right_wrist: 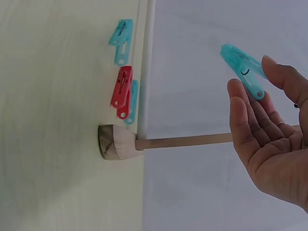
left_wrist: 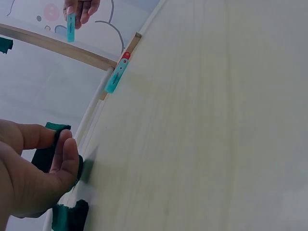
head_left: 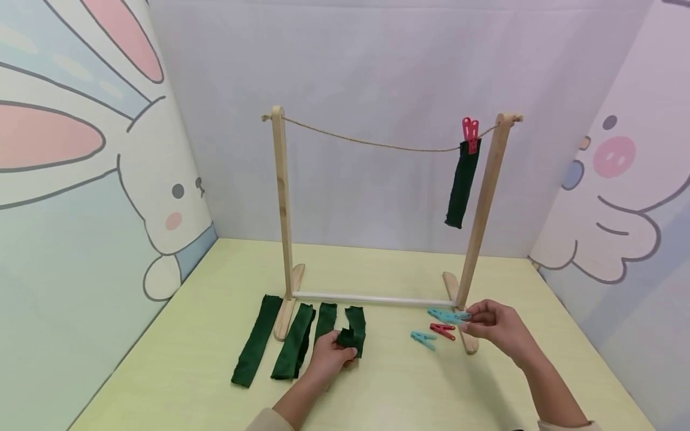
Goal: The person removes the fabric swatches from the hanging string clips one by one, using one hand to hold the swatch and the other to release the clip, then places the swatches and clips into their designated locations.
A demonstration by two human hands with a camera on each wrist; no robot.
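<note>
My left hand (head_left: pixel 329 357) pinches the near end of a dark green cloth strip (head_left: pixel 356 326) between thumb and fingers; that end is lifted and folded over. In the left wrist view, the held cloth (left_wrist: pixel 44 158) is partly hidden behind the fingers. At the right, my right hand (head_left: pixel 500 328) pinches a teal clothespin (right_wrist: pixel 243 67) by its handles, raised above the table. Close by on the table lie a red clothespin (head_left: pixel 442 330), a teal clothespin (head_left: pixel 423 339) and another teal one (right_wrist: pixel 134 98), partly hidden by the red one in the right wrist view.
A wooden drying rack (head_left: pixel 283 203) carries a sagging string (head_left: pixel 366 142). A red clothespin (head_left: pixel 471 134) holds a green strip (head_left: pixel 462 185) near its right post (head_left: pixel 487 209). Several more green strips (head_left: pixel 257 341) lie left of my left hand. Cartoon-printed panels (head_left: pixel 172 227) flank the table.
</note>
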